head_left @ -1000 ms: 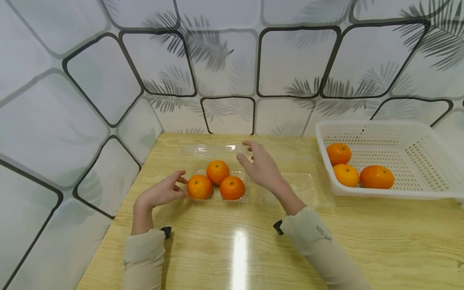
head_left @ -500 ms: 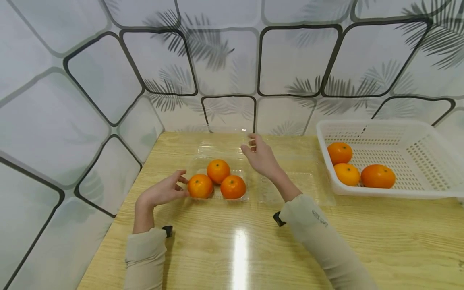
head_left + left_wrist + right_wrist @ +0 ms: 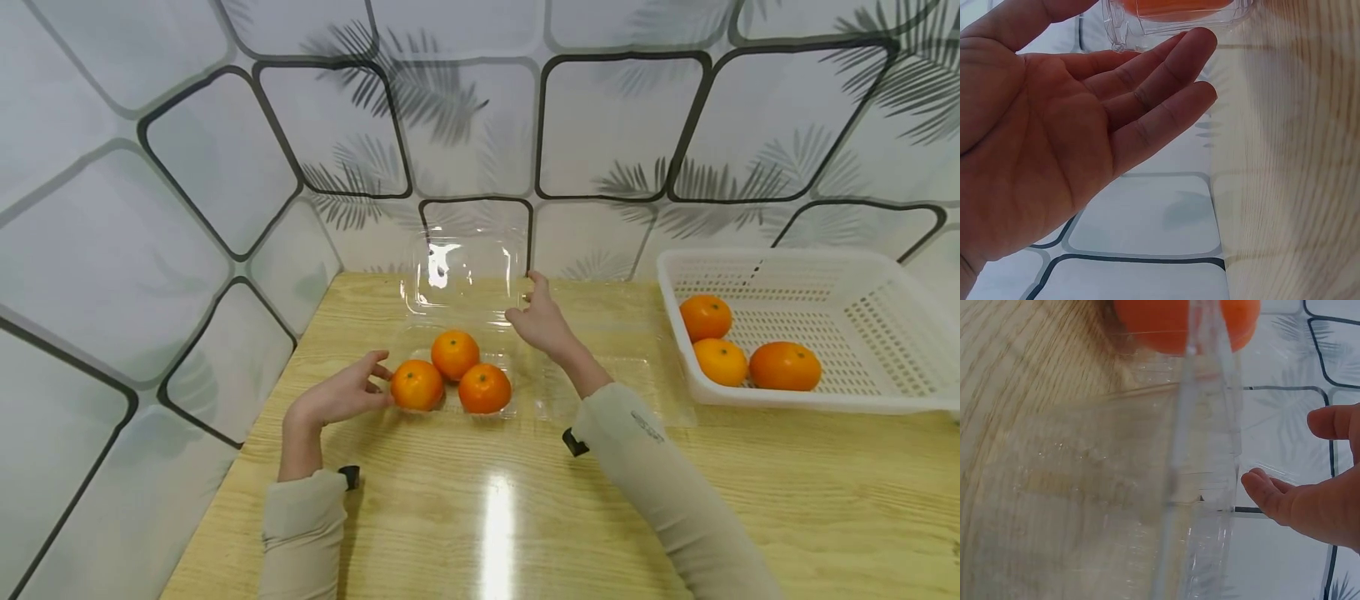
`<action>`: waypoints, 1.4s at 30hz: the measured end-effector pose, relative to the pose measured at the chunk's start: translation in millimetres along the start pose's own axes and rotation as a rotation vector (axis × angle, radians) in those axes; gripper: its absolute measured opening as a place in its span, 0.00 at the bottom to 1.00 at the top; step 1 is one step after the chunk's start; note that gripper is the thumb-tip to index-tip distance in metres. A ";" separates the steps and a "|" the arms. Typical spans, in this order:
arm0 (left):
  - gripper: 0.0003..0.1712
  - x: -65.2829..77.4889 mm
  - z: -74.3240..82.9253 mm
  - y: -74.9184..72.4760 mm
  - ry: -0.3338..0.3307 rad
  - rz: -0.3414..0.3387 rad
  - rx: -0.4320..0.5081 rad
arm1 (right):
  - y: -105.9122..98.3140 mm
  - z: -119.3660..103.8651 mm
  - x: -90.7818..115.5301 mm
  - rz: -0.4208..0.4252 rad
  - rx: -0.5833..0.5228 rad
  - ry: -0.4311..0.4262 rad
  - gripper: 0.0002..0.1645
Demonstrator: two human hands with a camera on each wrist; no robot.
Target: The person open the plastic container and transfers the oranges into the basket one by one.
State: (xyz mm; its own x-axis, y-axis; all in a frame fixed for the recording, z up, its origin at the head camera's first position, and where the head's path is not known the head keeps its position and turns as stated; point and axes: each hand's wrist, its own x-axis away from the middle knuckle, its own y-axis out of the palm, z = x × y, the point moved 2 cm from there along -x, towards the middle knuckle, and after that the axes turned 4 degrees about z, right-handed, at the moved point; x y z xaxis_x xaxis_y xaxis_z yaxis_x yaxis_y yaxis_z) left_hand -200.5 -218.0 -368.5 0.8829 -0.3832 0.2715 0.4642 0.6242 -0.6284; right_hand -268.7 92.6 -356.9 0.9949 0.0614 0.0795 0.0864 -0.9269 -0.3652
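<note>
- Clear plastic lid (image 3: 465, 267) has risen more upright near the pale wooden bench's (image 3: 420, 517) back edge, leaving three round orange fruits (image 3: 484, 388) uncovered.
- Their clear plastic tray (image 3: 451, 405) sits toward its back-left corner.
- Right hand (image 3: 543, 321): spread beside the lid; contact unclear.
- Left hand (image 3: 341, 396): relaxed, grasping nothing.

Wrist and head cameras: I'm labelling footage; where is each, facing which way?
Head: worn on the head, facing forward and down at oranges and clear container; left hand, right hand and sleeves show.
Left wrist: on that wrist, facing the container's edge; left hand shows.
Right wrist: on that wrist, facing clear plastic; right hand partly shows.
Both wrist views share the wooden table and patterned wall.
</note>
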 end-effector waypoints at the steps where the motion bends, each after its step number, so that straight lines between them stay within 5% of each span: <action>1: 0.46 -0.3 0.2 0.3 -0.003 -0.001 0.002 | 0.7 1.1 -1.3 0.003 0.006 0.001 0.52; 22: 0.48 0.6 2.1 1.1 -0.013 -0.021 -0.041 | 12.0 12.8 -12.2 -0.058 0.340 -0.034 0.51; 42: 0.48 -0.3 2.3 -0.6 0.000 -0.030 -0.037 | 10.5 16.8 -2.7 -0.075 0.314 -0.131 0.40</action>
State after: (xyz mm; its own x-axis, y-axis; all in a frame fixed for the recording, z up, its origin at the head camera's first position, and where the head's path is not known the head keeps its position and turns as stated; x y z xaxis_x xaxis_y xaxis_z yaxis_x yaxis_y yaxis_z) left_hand -201.0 -216.7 -366.6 0.8688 -0.4011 0.2904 0.4871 0.5869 -0.6467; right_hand -269.6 88.9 -376.6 0.9815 0.1912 0.0043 0.1508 -0.7599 -0.6323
